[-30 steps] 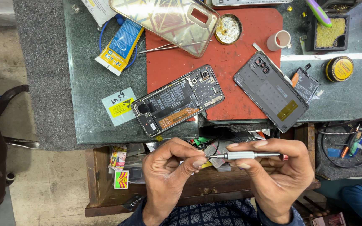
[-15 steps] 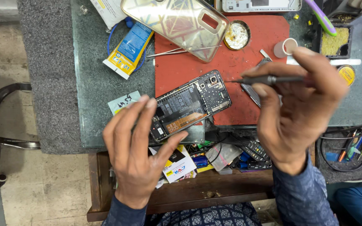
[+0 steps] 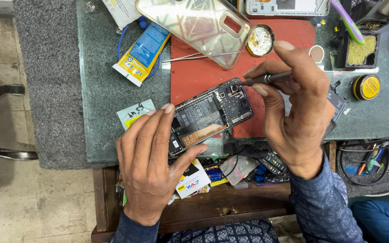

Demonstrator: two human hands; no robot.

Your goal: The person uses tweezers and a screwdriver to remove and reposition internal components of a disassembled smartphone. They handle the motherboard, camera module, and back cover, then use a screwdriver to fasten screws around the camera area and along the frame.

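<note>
Left hand (image 3: 151,166): fingers spread, pressing near-left end of opened phone (image 3: 210,114) (back cover off) | Right hand (image 3: 293,108): pinching screwdriver (image 3: 266,79), tip at phone's far-right corner | Red mat (image 3: 194,76) underneath.

Two hands (image 3: 151,166), one opened phone (image 3: 208,116), one screwdriver (image 3: 264,79), one case (image 3: 194,28).

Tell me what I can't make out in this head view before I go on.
- Screwdriver tip: too small to tell whether it sits in a screw on the phone.
- Phone's lower end: hidden under the left hand.
- Second phone: mostly behind the right hand.
- White phone back: cut off by the top edge.
</note>
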